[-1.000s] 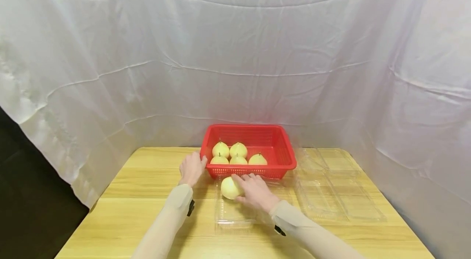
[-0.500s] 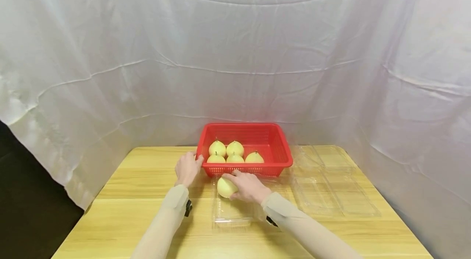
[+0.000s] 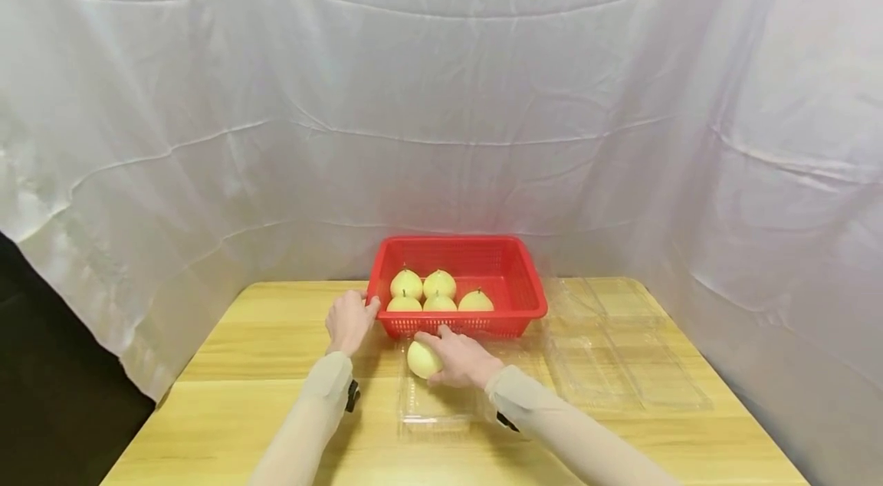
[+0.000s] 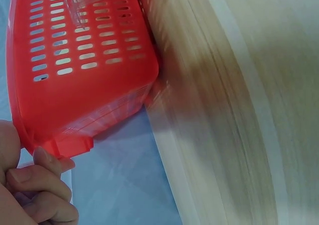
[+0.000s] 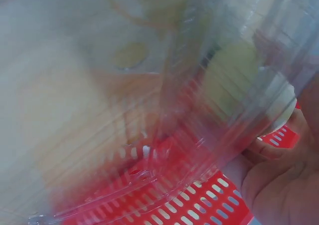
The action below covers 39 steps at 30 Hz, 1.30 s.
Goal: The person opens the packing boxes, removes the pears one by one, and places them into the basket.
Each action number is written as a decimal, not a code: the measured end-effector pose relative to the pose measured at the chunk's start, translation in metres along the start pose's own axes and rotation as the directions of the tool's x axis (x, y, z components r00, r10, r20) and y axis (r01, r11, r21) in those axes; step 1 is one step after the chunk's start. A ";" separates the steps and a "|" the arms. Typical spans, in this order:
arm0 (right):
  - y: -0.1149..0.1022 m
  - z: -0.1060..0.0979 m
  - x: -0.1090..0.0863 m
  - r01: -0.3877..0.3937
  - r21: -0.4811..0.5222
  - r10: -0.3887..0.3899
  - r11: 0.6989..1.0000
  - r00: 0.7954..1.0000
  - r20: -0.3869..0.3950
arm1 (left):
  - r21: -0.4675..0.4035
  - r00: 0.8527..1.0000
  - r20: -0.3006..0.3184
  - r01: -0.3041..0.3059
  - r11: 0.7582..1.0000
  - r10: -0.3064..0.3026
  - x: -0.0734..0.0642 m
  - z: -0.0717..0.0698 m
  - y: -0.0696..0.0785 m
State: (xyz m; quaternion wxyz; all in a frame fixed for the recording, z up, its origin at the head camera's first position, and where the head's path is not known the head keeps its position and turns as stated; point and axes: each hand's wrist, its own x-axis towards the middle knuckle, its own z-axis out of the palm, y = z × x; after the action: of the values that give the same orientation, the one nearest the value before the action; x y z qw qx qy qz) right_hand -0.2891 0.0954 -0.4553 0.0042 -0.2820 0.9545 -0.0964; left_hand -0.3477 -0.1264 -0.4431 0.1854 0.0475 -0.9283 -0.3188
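Observation:
A red plastic basket [image 3: 497, 325] stands at the back of the table with several pale yellow pears [image 3: 439, 284] inside. My left hand [image 3: 350, 322] grips its left rim; the left wrist view shows that hand's curled fingers [image 4: 46, 159] at the rim's corner. In front of the basket lies a clear plastic box [image 3: 434, 418]. My right hand [image 3: 464, 360] holds a single pear [image 3: 422, 360] over the left rear part of this box, thumb and fingers about its right side. In the right wrist view the clear plastic covers much of the scene, and the pear's lower side is hidden.
More clear plastic boxes [image 3: 624, 371] lie on the right side of the wooden table [image 3: 248, 409], hard to make out. Behind the table hangs a pale grey cloth [image 3: 441, 87], and it also runs along both sides.
The fingers of my right hand have drawn closer round the pear, which stays over the box. The left hand keeps its place on the basket rim. The head view has shifted slightly.

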 end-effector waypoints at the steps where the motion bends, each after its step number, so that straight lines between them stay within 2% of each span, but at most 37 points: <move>1: 0.000 0.000 0.001 -0.002 -0.003 0.002 1.000 1.000 0.000 | 0.001 1.000 0.002 0.002 1.000 -0.002 0.000 0.000 0.000; 8: 0.002 -0.005 0.005 0.000 -0.006 0.000 1.000 1.000 -0.001 | 0.021 1.000 0.009 0.002 1.000 -0.003 0.002 0.000 0.002; 14: 0.002 -0.012 -0.002 0.005 0.003 -0.005 1.000 1.000 -0.010 | 0.021 1.000 0.010 0.005 1.000 -0.005 0.001 0.002 0.003; 20: 0.009 -0.023 -0.011 0.041 0.018 -0.040 0.999 0.996 -0.078 | 0.018 1.000 0.006 0.007 1.000 -0.007 0.002 0.002 0.003; 30: 0.025 -0.038 -0.021 0.035 0.046 -0.028 0.998 0.989 -0.147 | 0.025 1.000 0.007 -0.002 1.000 0.002 0.002 0.005 0.007; 34: 0.029 -0.048 -0.023 0.021 0.099 -0.005 0.995 0.986 -0.165 | 0.024 1.000 -0.002 -0.007 1.000 0.007 0.003 0.008 0.009; 39: 0.037 -0.054 -0.024 0.023 0.164 0.017 0.986 0.972 -0.236 | 0.039 1.000 -0.005 -0.015 0.999 0.015 0.004 0.010 0.011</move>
State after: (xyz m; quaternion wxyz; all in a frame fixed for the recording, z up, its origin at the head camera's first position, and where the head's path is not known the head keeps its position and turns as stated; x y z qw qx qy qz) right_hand -0.2925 0.1482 -0.4099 -0.0864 -0.2686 0.9364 -0.2085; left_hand -0.3551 -0.1125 -0.4419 0.1895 0.0452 -0.9341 -0.2991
